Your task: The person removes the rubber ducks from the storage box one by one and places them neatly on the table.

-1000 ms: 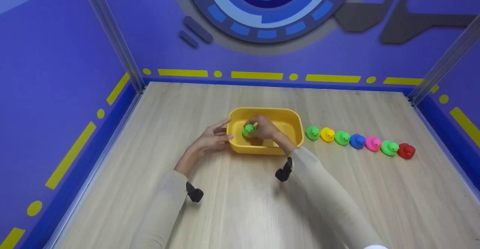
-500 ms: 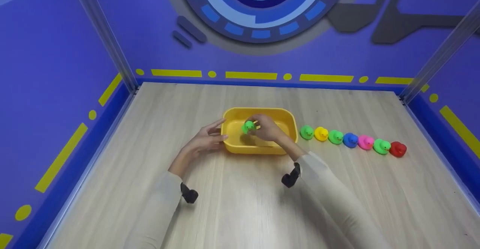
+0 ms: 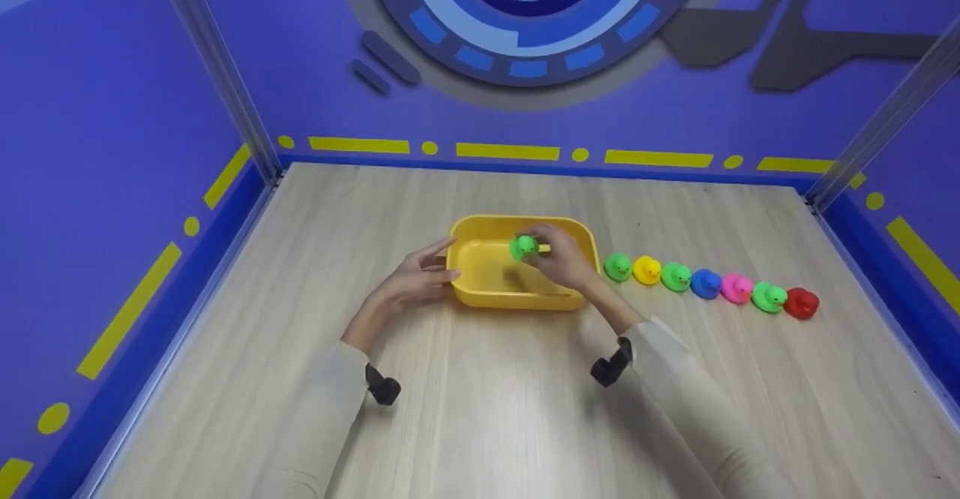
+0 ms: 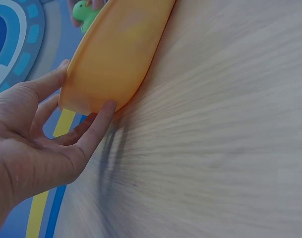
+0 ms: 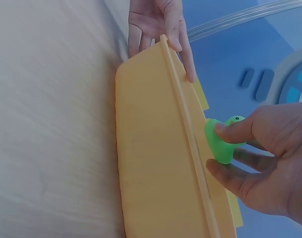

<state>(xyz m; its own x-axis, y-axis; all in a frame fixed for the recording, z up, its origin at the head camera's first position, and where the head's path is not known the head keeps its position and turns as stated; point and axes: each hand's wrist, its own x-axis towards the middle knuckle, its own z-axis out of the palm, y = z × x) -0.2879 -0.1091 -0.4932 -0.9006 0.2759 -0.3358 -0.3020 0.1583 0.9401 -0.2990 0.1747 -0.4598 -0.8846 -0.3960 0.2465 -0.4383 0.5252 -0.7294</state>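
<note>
A small green rubber duck is pinched between the thumb and fingers of my right hand. It is above the inside of a yellow plastic tub, and the right wrist view shows the duck just past the tub's rim. My left hand rests against the tub's left end. In the left wrist view its fingers are fairly straight and touch the outer wall of the tub. My right hand hides part of the tub's inside.
Right of the tub several ducks stand in a slanting row, from a green duck through a blue duck to a red duck. Blue panels border the wooden table at the back and sides.
My right hand has lifted the green duck up from low in the tub and carried it rightward. My left hand stays at the tub's left end. The head view has shifted slightly.
</note>
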